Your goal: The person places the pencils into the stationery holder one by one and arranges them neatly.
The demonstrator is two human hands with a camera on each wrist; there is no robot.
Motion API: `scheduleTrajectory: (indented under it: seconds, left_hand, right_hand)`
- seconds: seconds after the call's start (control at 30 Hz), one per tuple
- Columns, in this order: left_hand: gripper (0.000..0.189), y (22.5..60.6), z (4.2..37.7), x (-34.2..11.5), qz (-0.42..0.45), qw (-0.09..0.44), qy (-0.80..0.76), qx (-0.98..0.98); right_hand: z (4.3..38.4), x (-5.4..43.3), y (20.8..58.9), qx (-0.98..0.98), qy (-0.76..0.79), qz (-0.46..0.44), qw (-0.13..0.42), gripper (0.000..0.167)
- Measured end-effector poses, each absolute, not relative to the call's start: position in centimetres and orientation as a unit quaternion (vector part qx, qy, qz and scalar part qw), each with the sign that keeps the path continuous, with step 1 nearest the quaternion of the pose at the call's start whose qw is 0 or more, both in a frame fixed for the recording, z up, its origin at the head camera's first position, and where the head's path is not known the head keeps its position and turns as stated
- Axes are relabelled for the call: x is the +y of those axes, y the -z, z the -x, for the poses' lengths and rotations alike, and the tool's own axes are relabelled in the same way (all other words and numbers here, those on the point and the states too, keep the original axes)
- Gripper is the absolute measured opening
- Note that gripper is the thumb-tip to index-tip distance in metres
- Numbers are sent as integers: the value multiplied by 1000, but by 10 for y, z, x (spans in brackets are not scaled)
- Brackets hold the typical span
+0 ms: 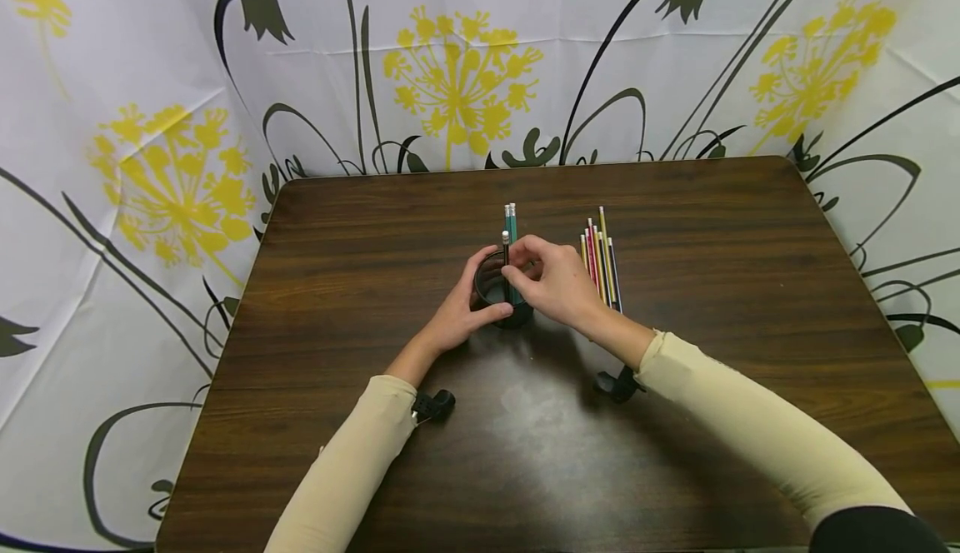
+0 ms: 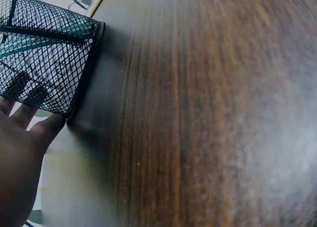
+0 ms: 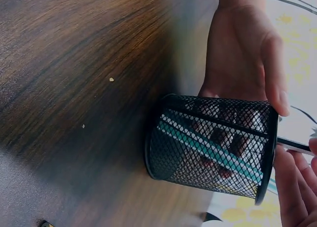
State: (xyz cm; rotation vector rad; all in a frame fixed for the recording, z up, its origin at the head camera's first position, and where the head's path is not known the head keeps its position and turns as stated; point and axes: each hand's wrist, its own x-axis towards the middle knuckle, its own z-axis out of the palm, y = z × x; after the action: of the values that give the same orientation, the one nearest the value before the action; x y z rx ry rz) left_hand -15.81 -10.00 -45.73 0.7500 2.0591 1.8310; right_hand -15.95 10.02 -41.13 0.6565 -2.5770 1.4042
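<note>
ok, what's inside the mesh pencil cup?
Two green pencils, plus a black pencil that the right hand pinches. The mesh pencil cup obscures their lower tips; from above, the right hand hides part of its rim.

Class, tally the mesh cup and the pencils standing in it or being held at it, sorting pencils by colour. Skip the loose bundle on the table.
Mesh cup: 1
Green pencils: 2
Black pencil: 1
Total: 4

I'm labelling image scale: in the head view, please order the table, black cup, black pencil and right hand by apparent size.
1. Table
2. Right hand
3. Black cup, partly covered
4. Black pencil, lower end unclear
</note>
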Motion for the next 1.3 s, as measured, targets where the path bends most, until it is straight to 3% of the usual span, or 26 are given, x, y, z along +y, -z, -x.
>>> scheduleTrajectory:
  seconds: [0.9, 1.3]
  left_hand:
    - [80, 456, 158, -100, -258, 141, -629, 719]
    - [79, 454, 157, -99, -261, 134, -625, 724]
  right_hand:
    - [186, 85, 416, -907, -395, -106, 101, 18]
    - [187, 81, 415, -915, -375, -95, 114, 16]
